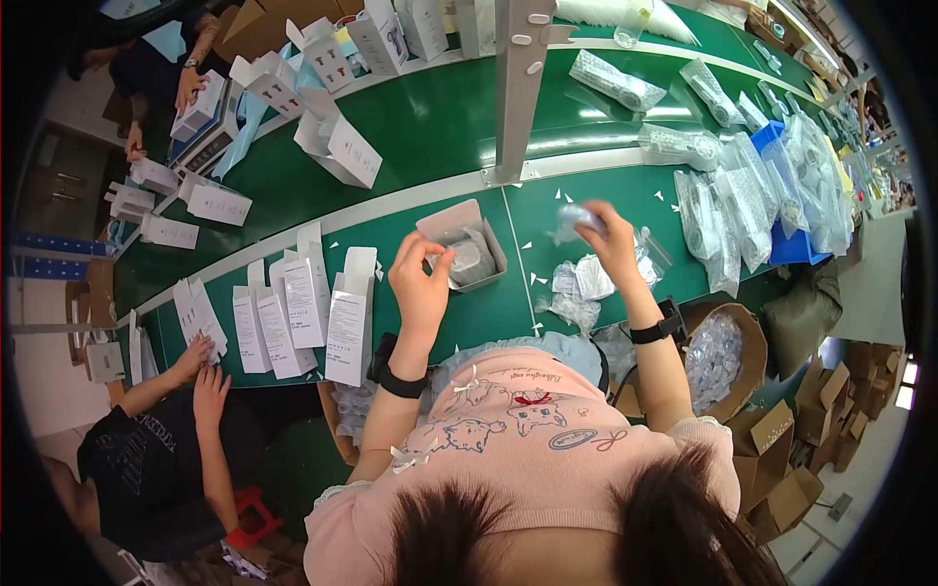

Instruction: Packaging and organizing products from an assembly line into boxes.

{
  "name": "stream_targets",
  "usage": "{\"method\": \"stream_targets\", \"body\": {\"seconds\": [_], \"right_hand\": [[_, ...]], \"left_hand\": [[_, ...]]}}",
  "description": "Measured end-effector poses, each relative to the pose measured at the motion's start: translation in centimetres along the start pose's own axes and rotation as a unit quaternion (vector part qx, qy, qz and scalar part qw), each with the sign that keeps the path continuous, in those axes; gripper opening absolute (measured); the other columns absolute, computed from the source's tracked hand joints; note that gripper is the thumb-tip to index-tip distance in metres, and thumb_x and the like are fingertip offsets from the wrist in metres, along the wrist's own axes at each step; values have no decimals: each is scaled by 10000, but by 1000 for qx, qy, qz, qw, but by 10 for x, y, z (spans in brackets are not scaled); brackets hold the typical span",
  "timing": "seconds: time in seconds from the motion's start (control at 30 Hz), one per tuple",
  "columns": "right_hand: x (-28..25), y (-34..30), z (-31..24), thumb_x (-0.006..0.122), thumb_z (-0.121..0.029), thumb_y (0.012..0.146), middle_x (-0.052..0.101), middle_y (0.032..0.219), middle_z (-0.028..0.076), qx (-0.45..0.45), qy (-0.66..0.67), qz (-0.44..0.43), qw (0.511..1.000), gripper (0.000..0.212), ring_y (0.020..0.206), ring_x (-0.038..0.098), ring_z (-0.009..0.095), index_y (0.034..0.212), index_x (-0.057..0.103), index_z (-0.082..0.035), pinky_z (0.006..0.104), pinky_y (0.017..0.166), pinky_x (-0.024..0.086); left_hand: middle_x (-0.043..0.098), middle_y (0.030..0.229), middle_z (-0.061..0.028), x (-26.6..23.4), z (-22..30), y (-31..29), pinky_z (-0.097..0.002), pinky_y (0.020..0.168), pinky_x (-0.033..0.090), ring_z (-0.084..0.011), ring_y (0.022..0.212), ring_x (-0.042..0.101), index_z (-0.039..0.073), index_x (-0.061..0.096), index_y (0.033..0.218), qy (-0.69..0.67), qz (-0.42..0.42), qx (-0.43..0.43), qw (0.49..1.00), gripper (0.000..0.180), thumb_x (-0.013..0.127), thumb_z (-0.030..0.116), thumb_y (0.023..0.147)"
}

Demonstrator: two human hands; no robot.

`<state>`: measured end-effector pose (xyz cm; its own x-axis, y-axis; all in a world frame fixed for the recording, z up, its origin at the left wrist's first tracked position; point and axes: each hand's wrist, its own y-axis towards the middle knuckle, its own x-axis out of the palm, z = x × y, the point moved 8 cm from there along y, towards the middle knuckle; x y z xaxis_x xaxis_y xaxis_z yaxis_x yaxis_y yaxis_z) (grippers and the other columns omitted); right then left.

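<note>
Holding a small clear plastic packet, blurred in the view, my right hand closes thumb and fingers around it above the green workbench. My left hand is at the left edge of an open white carton, thumb and forefinger curled toward each other; I cannot tell whether they pinch the carton's wall or the wrapping inside. In that carton, right in front of me, sits a plastic-wrapped item. Below my right hand lies a pile of small clear bags. To my left stretches a row of tall white boxes, and beyond it a co-worker's hands touch another white box. Bubble-wrapped parcels lie farther right, heaped around a blue bin.
</note>
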<state>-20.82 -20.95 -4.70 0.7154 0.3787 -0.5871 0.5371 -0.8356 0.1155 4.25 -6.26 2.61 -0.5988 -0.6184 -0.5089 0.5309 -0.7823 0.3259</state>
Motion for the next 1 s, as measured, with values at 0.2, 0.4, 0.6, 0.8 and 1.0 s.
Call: {"method": "stream_targets", "body": {"seconds": [0.2, 0.4, 0.6, 0.8, 1.0], "right_hand": [[17, 2, -123, 588, 24, 747, 465, 1047, 115, -140, 340, 123, 922, 521, 921, 532, 217, 1190, 340, -91, 344, 782, 445], [59, 10, -162, 644, -53, 705, 485, 1085, 128, -271, 303, 71, 911, 317, 977, 493, 276, 992, 513, -92, 413, 826, 411], [68, -7, -180, 678, -134, 637, 496, 1094, 81, -360, -85, 49, 928, 177, 1021, 434, 304, 794, 602, -103, 474, 864, 357], [58, -20, -167, 682, -202, 627, 488, 1106, 63, -360, -113, 37, 925, 199, 1046, 408, 310, 797, 625, -115, 514, 910, 303], [67, -16, -159, 690, -200, 624, 475, 1124, 66, -346, -142, -5, 928, 255, 1087, 382, 321, 854, 610, -122, 528, 933, 277]], "left_hand": [[548, 710, -43, 0, -9, 9, -231, 480, 361, -135, 586, 499, 0, 539, 665, -26, -14, -48, 998, 118, 653, 30, 656], [540, 691, -39, 2, -7, 7, -226, 470, 351, -124, 595, 504, -3, 539, 667, -16, -17, -38, 999, 108, 644, 18, 657], [533, 680, -28, 1, -12, 7, -221, 467, 335, -111, 585, 491, 1, 534, 666, -34, -10, -46, 998, 109, 642, 16, 660], [527, 671, -25, 2, -12, 7, -223, 457, 315, -104, 566, 467, 4, 527, 658, -43, -12, -47, 998, 116, 642, 17, 661], [551, 737, -46, 5, -14, 9, -227, 459, 331, -121, 547, 466, 5, 529, 690, -42, -24, -48, 998, 124, 647, 19, 658]]}}
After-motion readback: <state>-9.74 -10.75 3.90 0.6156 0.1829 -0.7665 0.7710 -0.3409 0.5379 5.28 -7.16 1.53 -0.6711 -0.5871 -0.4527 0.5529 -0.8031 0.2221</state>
